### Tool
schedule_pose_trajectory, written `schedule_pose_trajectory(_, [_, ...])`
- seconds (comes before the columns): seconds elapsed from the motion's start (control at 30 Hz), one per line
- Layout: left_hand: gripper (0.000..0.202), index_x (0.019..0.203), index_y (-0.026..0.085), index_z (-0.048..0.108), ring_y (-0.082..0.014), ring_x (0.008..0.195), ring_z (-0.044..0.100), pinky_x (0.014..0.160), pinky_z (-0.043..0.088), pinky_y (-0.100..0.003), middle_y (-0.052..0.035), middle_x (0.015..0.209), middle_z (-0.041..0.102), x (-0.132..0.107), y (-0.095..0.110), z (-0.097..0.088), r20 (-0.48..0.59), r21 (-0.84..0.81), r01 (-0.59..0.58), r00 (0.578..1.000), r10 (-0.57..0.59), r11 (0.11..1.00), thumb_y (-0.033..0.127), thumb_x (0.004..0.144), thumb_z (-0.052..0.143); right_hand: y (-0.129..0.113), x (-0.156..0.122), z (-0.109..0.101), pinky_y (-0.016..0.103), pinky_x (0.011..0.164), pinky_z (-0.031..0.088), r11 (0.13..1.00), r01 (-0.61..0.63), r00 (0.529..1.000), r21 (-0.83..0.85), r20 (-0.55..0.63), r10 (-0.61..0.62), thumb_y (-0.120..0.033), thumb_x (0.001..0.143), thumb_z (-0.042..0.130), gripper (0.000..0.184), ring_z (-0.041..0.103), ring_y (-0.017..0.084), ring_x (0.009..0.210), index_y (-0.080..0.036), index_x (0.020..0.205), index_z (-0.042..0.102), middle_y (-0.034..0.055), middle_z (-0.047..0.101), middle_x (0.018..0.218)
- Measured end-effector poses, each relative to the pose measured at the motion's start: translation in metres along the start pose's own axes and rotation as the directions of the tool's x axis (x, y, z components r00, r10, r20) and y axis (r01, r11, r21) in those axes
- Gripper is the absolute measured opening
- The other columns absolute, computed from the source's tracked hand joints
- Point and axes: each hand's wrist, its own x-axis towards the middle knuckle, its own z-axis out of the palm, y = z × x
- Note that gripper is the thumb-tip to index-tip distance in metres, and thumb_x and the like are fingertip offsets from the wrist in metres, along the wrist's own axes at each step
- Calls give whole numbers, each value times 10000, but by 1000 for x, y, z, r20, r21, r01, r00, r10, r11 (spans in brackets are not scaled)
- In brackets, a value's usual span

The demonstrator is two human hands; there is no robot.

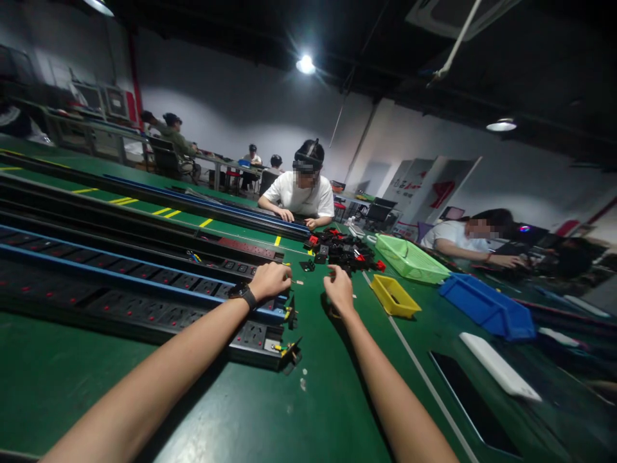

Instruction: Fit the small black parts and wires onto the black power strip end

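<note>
Long black power strips, some with blue edges, lie side by side on the green table, with coloured wires and small end pieces at their right ends. My left hand, with a dark watch at the wrist, is over the right ends of the strips. Its fingers are curled down, and what they hold, if anything, is hidden. Across a gap, my right hand is low over the table with its fingers bent and partly apart. I see nothing in it. Just beyond it lies a pile of black and red plastic parts.
On the right stand a green basket, a yellow bin and a blue bin. A phone and a white slab-shaped object lie nearer. A co-worker leans over the far side; another person sits right.
</note>
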Motion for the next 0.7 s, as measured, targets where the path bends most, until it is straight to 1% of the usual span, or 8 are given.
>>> schedule_pose_trajectory(0.07, [253,1012,289,810,-310,963,758,856,541,-365,-93,983,809,-1,-1,0,-2,-12,2,1000,-2,1000,323,885,595,24,6,-11,459,954,519,991,-66,998,-117,7,67,-321,835,648,575,649,335,1093,-172,1390,628,171,702,1163])
schedule_pose_trajectory(0.17, [250,999,283,816,-315,950,759,848,548,-374,-95,960,809,-2,0,-1,0,-19,12,1000,-12,1000,320,866,607,56,6,-17,517,979,514,974,-115,979,-197,144,145,-472,792,736,789,624,404,1229,-166,1496,551,212,660,1348])
schedule_pose_trajectory(0.23, [254,1004,290,816,-311,961,758,848,553,-374,-89,979,811,-4,0,-1,2,-14,19,1000,-19,1000,338,871,605,72,3,-16,534,987,510,978,-112,962,-176,229,151,-552,809,718,779,646,402,1227,-193,1483,568,186,699,1306])
schedule_pose_trajectory(0.3, [258,1019,301,814,-300,981,755,854,555,-361,-77,975,811,-5,0,0,9,-3,25,1000,-25,1000,353,878,604,83,1,-13,536,992,503,989,-79,965,-125,240,107,-587,816,699,706,655,401,1230,-227,1419,626,166,723,1287])
schedule_pose_trajectory(0.37, [263,1036,310,811,-289,987,753,852,558,-351,-68,986,811,-6,0,0,18,9,30,999,-30,1000,369,881,607,87,1,-11,516,933,525,993,-94,969,-74,222,108,-584,789,713,651,687,410,1173,-227,1332,679,172,747,1239])
schedule_pose_trajectory(0.43, [266,1043,312,811,-286,983,754,852,561,-351,-64,990,811,-6,0,1,24,17,33,999,-34,999,367,877,611,85,2,-13,489,886,538,994,-105,974,-25,198,108,-566,747,738,626,714,405,1102,-213,1262,704,180,762,1188])
schedule_pose_trajectory(0.53, [266,1041,307,812,-287,986,753,861,563,-357,-64,983,811,-6,0,1,19,13,30,999,-30,999,360,879,607,70,6,-20,434,851,547,995,-76,980,61,189,63,-501,712,752,585,735,345,980,-202,1212,710,172,771,1140])
schedule_pose_trajectory(0.7, [255,1028,302,813,-293,967,754,852,562,-362,-63,987,813,-5,-1,2,14,-8,12,1000,-12,1000,357,880,613,28,10,-20,348,688,527,967,9,948,256,305,-90,-394,665,789,592,664,216,718,-185,1212,705,142,770,1108])
